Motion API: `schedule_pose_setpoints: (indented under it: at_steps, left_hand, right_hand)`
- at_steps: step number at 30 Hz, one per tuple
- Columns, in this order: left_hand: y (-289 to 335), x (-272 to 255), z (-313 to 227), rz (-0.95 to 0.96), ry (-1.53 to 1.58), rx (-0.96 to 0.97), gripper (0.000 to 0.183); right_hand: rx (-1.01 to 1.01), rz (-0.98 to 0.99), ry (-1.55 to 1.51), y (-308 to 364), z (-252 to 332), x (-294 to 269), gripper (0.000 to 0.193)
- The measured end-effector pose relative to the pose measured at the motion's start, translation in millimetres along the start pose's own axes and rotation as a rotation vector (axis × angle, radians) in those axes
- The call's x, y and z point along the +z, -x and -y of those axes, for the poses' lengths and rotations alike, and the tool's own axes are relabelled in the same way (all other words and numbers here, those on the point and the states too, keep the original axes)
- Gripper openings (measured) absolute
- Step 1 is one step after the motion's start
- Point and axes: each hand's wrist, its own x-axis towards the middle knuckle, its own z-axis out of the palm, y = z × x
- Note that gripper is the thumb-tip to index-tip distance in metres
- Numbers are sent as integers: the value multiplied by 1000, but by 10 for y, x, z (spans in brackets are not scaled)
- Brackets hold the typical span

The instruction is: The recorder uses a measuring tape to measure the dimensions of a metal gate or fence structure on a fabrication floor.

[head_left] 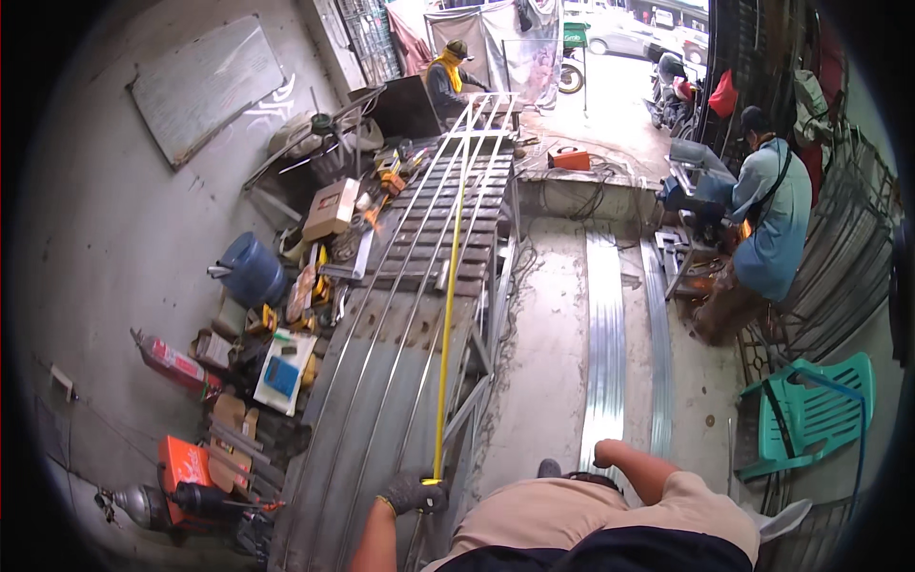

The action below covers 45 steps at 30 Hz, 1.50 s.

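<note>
My left hand point(416, 492), in a dark grey glove, is closed around a tape measure at the near end of a long workbench point(319, 496). Its yellow blade point(446, 353) stretches from the hand far along the bench, beside several thin metal bars point(367, 353) laid lengthwise. A pale crosspiece point(478, 133) lies across the bars near the far end. My right hand point(608, 453) is held over the floor to the right of the bench, its fingers curled; whatever is in them, if anything, is hidden.
Long shiny metal strips point(605, 324) lie on the floor right of the bench. A green plastic chair point(820, 410) stands at right. One person point(777, 210) works amid sparks; another point(448, 86) is at the bench's far end. Tools, boxes and a blue bucket point(254, 269) crowd the left.
</note>
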Motion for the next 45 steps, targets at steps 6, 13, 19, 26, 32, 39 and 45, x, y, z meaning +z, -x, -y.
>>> schedule_pose_setpoints:
  at_steps: [6, 13, 19, 26, 32, 39, 45]
  left_hand:
    - [-1360, -501, -1141, -125, -11, 93, 49]
    - [-3118, -1342, -2277, -220, -408, 228, 27]
    - [-4531, -2383, -3304, -195, -1036, 636, 21]
    - [-5975, -3548, -4598, -109, -1213, 579, 26]
    - [-6958, -4245, -5372, -226, -1224, 534, 27]
    - [-7881, -4729, -6055, -225, -1248, 367, 21]
    - [-8117, -4865, -6251, -485, -644, 130, 37]
  right_hand:
    - [74, -115, -129, -208, -1019, -766, 50]
    - [169, -172, -241, -796, -1701, -1550, 54]
    - [257, -245, -346, -1291, -2226, -2181, 55]
    - [547, 139, -670, -1535, -2765, -2941, 51]
    - [714, 148, -933, -2220, -3199, -3201, 54]
    - [478, 206, -848, -3686, -4163, -4281, 50]
    - [70, -125, -139, -5095, -4674, -6878, 53]
